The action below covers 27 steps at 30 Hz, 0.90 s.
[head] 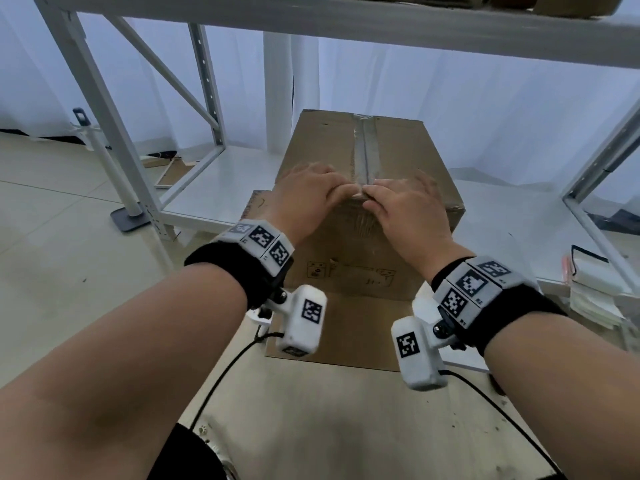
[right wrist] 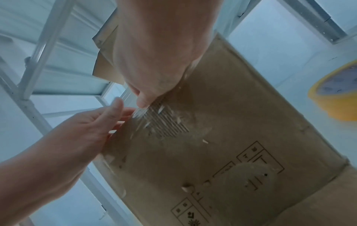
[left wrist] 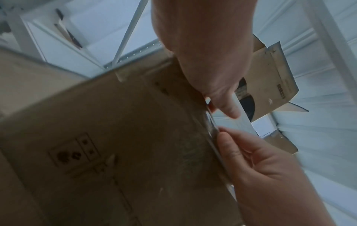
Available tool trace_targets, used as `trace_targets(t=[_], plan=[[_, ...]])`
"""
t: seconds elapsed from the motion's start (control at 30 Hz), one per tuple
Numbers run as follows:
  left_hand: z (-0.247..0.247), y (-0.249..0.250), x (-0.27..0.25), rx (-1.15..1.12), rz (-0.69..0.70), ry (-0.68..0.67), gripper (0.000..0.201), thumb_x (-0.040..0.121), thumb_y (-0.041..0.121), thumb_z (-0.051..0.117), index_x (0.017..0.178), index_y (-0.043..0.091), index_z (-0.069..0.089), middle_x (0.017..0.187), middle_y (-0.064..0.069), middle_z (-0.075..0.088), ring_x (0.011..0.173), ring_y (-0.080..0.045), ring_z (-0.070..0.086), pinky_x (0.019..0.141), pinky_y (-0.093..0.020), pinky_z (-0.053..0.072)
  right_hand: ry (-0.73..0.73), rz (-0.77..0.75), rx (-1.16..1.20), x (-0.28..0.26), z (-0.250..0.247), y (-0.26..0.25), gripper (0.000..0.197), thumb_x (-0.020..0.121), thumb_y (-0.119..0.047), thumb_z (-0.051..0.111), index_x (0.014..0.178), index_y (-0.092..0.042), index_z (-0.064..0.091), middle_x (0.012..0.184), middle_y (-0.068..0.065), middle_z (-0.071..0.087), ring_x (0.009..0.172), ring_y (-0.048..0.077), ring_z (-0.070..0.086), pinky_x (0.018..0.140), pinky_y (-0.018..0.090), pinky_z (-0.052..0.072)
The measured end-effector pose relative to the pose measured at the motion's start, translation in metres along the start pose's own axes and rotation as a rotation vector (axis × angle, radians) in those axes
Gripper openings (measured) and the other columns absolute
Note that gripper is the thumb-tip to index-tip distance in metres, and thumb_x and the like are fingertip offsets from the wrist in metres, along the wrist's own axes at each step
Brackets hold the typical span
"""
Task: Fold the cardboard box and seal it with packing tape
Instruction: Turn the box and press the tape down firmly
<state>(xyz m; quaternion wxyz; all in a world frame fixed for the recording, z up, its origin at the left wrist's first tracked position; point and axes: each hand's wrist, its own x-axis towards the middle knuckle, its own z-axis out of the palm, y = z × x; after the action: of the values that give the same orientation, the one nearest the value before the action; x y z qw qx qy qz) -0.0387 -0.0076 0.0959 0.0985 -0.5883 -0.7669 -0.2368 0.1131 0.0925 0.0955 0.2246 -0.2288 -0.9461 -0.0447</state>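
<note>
A closed brown cardboard box (head: 398,157) stands on a flat cardboard sheet (head: 346,327), with clear packing tape (head: 365,147) along its top seam. My left hand (head: 308,192) and right hand (head: 408,202) lie on the near top edge, their fingertips meeting at the seam. In the right wrist view my right hand (right wrist: 160,53) presses its thumb on the tape end (right wrist: 164,120) on the box's front face (right wrist: 241,122), with the left hand (right wrist: 77,130) lying straight-fingered beside it. The left wrist view shows the left hand (left wrist: 203,45) and right hand (left wrist: 260,160) at that same edge.
A white metal shelving frame (head: 104,109) surrounds the box, and its upper shelf (head: 346,22) hangs overhead. A yellow tape roll (right wrist: 338,99) lies right of the box. Stacked papers (head: 595,289) sit at the right. A stand's base (head: 130,216) rests on the floor at left.
</note>
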Motion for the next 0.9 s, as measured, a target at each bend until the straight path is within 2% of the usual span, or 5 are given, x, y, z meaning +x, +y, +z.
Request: trace_targets(t=[0.23,0.43,0.57,0.77,0.9], plan=[[0.017,0.002,0.002,0.197,0.003,0.04,0.048,0.089,0.058,0.038,0.121,0.028,0.058,0.118,0.001,0.053,0.115,-0.024,0.044,0.097,-0.038,0.031,0.067,0.008,0.044,0.002,0.005,0.006,0.034,0.098,-0.039,0.044,0.124,-0.025,0.06,0.122,-0.002,0.063,0.113,0.021,0.053,0.097,0.037,0.025],[0.022,0.001,-0.01,0.316,0.08,0.027,0.056,0.082,0.055,0.055,0.127,0.021,0.054,0.123,-0.008,0.053,0.114,-0.033,0.047,0.097,-0.047,0.033,-0.016,-0.061,-0.059,-0.003,0.015,0.011,0.049,0.087,-0.039,0.062,0.131,-0.022,0.049,0.129,0.003,0.053,0.119,0.026,0.046,0.103,0.041,0.026],[0.018,0.004,-0.015,0.312,0.065,-0.029,0.069,0.079,0.055,0.063,0.136,0.022,0.045,0.133,-0.006,0.046,0.122,-0.031,0.041,0.105,-0.046,0.026,0.048,-0.068,-0.063,-0.005,0.017,0.01,0.046,0.086,-0.036,0.065,0.126,-0.019,0.052,0.124,0.005,0.057,0.113,0.027,0.052,0.102,0.042,0.028],[0.004,0.008,-0.012,0.136,0.013,-0.02,0.049,0.088,0.045,0.057,0.132,0.025,0.05,0.132,0.002,0.049,0.124,-0.021,0.04,0.107,-0.039,0.024,0.281,-0.155,-0.11,-0.011,0.017,0.02,0.029,0.077,-0.019,0.075,0.1,-0.008,0.061,0.094,0.012,0.066,0.082,0.032,0.063,0.089,0.036,0.031],[0.005,0.011,-0.013,0.142,0.021,-0.023,0.047,0.088,0.04,0.059,0.132,0.024,0.05,0.132,0.0,0.048,0.124,-0.022,0.039,0.107,-0.04,0.025,0.195,-0.154,-0.101,-0.012,0.014,0.021,0.037,0.073,-0.02,0.077,0.105,-0.009,0.06,0.103,0.014,0.063,0.09,0.033,0.06,0.091,0.04,0.037]])
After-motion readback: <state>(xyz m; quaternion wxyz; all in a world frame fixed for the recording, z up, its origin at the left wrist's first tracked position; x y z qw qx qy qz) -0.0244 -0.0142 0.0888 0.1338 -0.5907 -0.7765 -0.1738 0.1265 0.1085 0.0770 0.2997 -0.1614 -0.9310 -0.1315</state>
